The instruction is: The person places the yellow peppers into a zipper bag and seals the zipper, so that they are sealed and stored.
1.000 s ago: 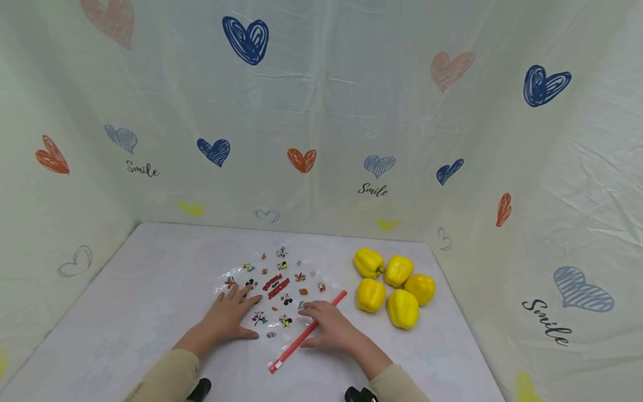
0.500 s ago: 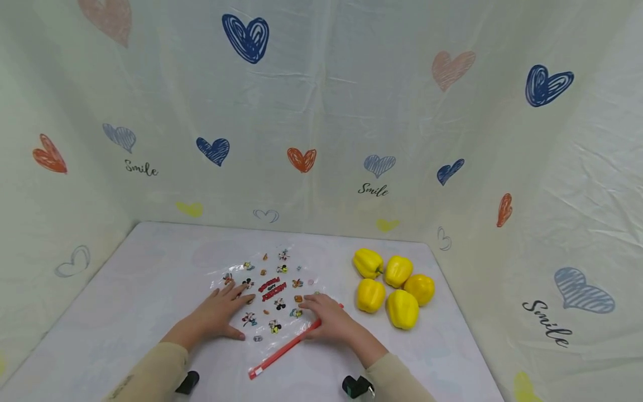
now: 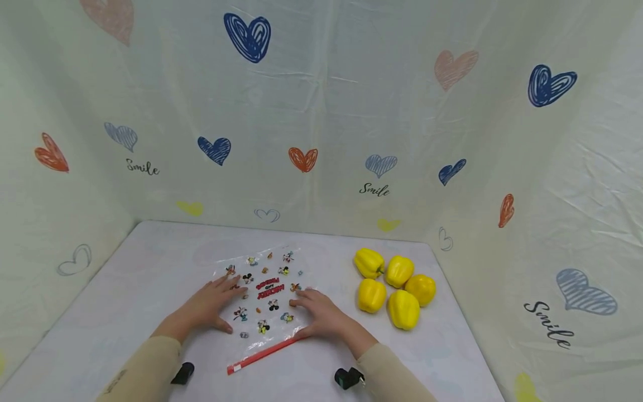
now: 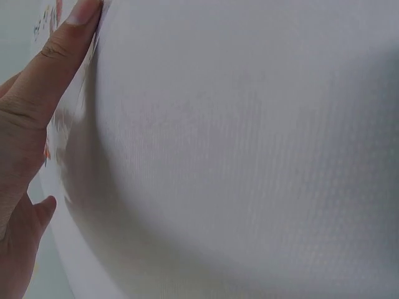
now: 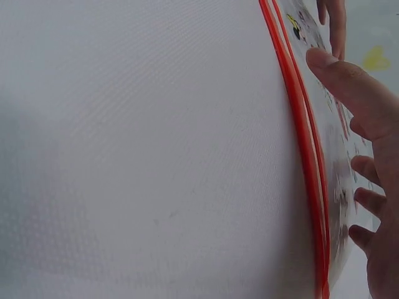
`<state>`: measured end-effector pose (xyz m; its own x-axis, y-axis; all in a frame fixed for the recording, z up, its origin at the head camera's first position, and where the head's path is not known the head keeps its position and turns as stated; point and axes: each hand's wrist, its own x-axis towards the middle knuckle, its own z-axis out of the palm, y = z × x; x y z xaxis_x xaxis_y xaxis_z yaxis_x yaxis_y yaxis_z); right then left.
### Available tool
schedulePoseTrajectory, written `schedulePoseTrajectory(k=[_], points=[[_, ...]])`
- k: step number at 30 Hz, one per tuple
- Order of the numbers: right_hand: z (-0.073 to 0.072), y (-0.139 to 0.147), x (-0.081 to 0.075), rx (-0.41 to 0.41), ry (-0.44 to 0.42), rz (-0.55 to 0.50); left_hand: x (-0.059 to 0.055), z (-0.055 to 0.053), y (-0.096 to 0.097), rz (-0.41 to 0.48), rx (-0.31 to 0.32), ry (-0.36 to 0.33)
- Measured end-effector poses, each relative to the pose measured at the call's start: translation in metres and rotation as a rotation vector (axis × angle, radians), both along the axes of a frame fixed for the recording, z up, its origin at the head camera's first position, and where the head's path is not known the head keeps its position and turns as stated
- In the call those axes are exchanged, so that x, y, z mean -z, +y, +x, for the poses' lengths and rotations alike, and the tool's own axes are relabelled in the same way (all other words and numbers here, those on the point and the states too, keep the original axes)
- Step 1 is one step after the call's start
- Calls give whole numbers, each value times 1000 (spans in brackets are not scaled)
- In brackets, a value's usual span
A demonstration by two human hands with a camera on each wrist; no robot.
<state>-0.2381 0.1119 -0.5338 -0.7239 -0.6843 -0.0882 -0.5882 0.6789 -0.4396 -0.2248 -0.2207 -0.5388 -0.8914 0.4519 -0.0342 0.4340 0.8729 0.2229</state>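
Note:
A clear plastic zip bag (image 3: 271,287) with printed cartoon figures and red lettering lies flat on the white table. Its red zip strip (image 3: 263,354) runs along the edge nearest the person, and shows as a double red line (image 5: 305,131) in the right wrist view. My left hand (image 3: 206,304) rests on the bag's left side, fingers spread. At the right side my right hand (image 3: 324,315) lies over the bag with relaxed, spread fingers, its thumb close to the right end of the strip. Neither hand grips anything.
Several yellow bell peppers (image 3: 372,296) stand grouped on the table to the right of the bag. A pale curtain (image 3: 326,111) printed with hearts hangs behind and at both sides. Small black devices (image 3: 348,378) show under the wrists.
The bag has turned on the table, its red strip swinging from a steep slant to lie more across the near edge. Both hands have shifted left along with it.

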Motion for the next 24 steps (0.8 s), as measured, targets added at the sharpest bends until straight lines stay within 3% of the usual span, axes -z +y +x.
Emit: schedulePoseTrajectory(k=[9, 15, 24], points=[[-11, -9, 5, -11, 49, 41, -4, -1, -8, 63, -67, 16], [-16, -16, 7, -15, 65, 56, -2, -2, -11, 49, -124, 28], [-18, -21, 12, -23, 94, 94, -4, 2, 5, 40, -169, 75]])
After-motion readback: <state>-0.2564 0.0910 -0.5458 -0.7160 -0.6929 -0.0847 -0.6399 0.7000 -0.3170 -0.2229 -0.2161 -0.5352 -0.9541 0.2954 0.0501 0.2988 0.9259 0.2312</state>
